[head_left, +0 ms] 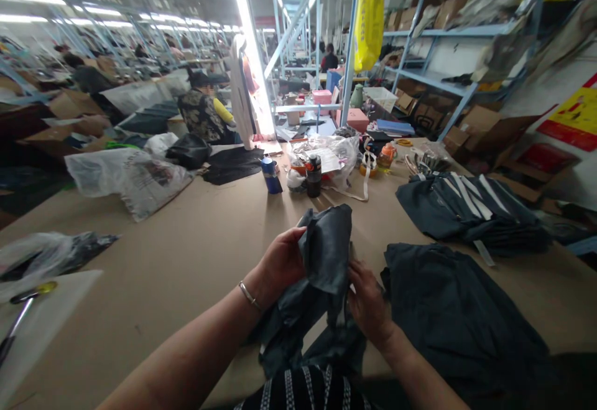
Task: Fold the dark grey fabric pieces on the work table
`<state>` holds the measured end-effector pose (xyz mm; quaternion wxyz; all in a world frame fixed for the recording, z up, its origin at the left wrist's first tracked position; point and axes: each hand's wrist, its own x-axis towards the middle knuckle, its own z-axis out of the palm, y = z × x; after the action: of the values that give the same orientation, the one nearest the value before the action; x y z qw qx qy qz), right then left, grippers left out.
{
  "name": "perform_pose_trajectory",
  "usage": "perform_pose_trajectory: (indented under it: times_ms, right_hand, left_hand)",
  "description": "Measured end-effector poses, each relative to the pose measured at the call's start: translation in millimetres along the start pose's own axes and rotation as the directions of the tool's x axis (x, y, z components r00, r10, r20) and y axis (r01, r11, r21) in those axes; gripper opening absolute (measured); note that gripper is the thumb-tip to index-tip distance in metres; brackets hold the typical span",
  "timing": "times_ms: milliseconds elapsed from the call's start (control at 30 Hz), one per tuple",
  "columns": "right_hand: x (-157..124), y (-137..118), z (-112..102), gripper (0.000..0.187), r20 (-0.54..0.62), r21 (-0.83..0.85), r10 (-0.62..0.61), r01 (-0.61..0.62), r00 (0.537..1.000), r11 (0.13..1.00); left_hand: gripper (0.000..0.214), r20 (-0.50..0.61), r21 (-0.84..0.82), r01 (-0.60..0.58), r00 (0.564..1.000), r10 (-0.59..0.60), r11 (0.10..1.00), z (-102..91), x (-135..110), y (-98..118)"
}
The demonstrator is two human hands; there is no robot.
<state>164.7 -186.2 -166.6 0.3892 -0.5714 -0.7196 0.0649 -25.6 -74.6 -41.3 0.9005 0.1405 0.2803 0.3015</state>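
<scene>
Between my hands a dark grey-blue piece of fabric (pixel 328 251) is held up above the table, its lower part draping down toward my lap. My left hand (pixel 285 260), with a silver bangle at the wrist, grips the fabric's left edge, thumb on top. On the right side, my right hand (pixel 368 298) pinches the fabric's edge with bent fingers. Just right of that hand lies a pile of dark fabric pieces (pixel 457 298). Behind it sits a stack of dark fabric with white strips (pixel 471 205).
A brown-topped table (pixel 186 273) spreads around me. Ahead stand a dark bottle (pixel 314 177), a blue container (pixel 271 175) and a clear plastic bag (pixel 336 158). Plastic-wrapped goods (pixel 135 177) lie at left, near a yellow-and-black tool (pixel 23 313). A bright lamp post (pixel 252 43) rises behind.
</scene>
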Motion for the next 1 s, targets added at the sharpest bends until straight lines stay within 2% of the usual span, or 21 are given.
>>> perform_pose_trajectory:
  times_ms: [67,133,200,267,333,400,467,533,567,600,700,767,833,900,1000]
  right_hand:
    - [13.7,-3.5,-4.3,0.030,0.050,0.134,0.092,-0.097,0.995,0.986]
    - [27.1,-4.6,-11.6,0.027,0.094,0.200,0.255,-0.270,0.962,0.942]
    - [39.8,-6.2,-18.8,0.033,0.113,0.233,0.410,-0.425,0.905,0.875]
    - [50.4,-11.1,-21.8,0.035,0.134,0.269,0.481,-0.499,0.867,0.824]
    - [57.6,-19.7,-17.6,0.033,0.159,0.299,0.492,-0.517,0.856,0.802]
    - [62.2,-29.4,-7.9,0.030,0.222,0.383,0.479,-0.528,0.849,0.758]
    - [65.8,-37.7,0.4,0.032,0.312,0.549,0.464,-0.556,0.829,0.624]
    - [69.7,-44.6,-0.1,0.034,0.389,0.679,0.423,-0.565,0.818,0.468]
    - [71.8,-47.8,-4.7,0.035,0.410,0.707,0.399,-0.562,0.820,0.429]
    - [73.7,-50.9,-11.6,0.034,0.421,0.712,0.379,-0.560,0.824,0.425]
    - [76.9,-57.5,-36.6,0.030,0.451,0.643,0.339,-0.564,0.826,0.519]
    - [75.8,-56.2,-47.8,0.029,0.486,0.588,0.328,-0.581,0.810,0.562]
    - [72.2,-46.7,-51.9,0.026,0.514,0.561,0.308,-0.586,0.800,0.584]
    - [67.3,-26.7,-52.2,0.029,0.496,0.562,0.319,-0.579,0.808,0.591]
    - [59.4,16.5,-52.9,0.053,0.393,0.514,0.469,-0.611,0.791,0.601]
  left_hand:
    - [0.025,0.049,-0.096,-0.060,0.997,0.065,0.994,-2.3,-0.9,2.1]
    - [0.031,0.059,-0.086,-0.136,0.988,0.141,0.987,-8.3,-1.9,0.2]
    - [0.035,-0.016,0.051,-0.198,0.980,0.199,0.979,-16.8,-1.7,-10.6]
    - [0.037,-0.122,0.246,-0.190,0.967,0.225,0.950,-25.7,2.2,-31.1]
    - [0.052,-0.156,0.393,-0.114,0.970,0.188,0.913,-32.8,11.0,-56.2]
    - [0.075,-0.203,0.453,-0.058,0.965,0.167,0.890,-36.6,22.0,-77.1]
    - [0.087,-0.248,0.462,-0.071,0.947,0.205,0.884,-37.7,30.1,-87.6]
    - [0.082,-0.239,0.487,-0.118,0.935,0.263,0.865,-39.0,32.6,-86.7]
    - [0.076,-0.223,0.498,-0.132,0.936,0.273,0.857,-40.4,32.4,-83.2]
    - [0.069,-0.204,0.504,-0.139,0.940,0.274,0.852,-42.2,32.1,-78.6]
    - [0.062,-0.155,0.465,-0.159,0.954,0.257,0.871,-45.3,33.7,-65.0]
    - [0.059,-0.083,0.399,-0.189,0.967,0.240,0.897,-39.5,33.7,-59.7]
    - [0.049,0.005,0.326,-0.178,0.982,0.187,0.928,-24.1,26.2,-57.3]
    - [0.036,0.080,0.275,-0.114,0.992,0.096,0.955,-1.8,7.4,-56.2]
    - [0.022,0.170,0.299,0.018,0.983,-0.072,0.954,31.8,-34.0,-54.8]
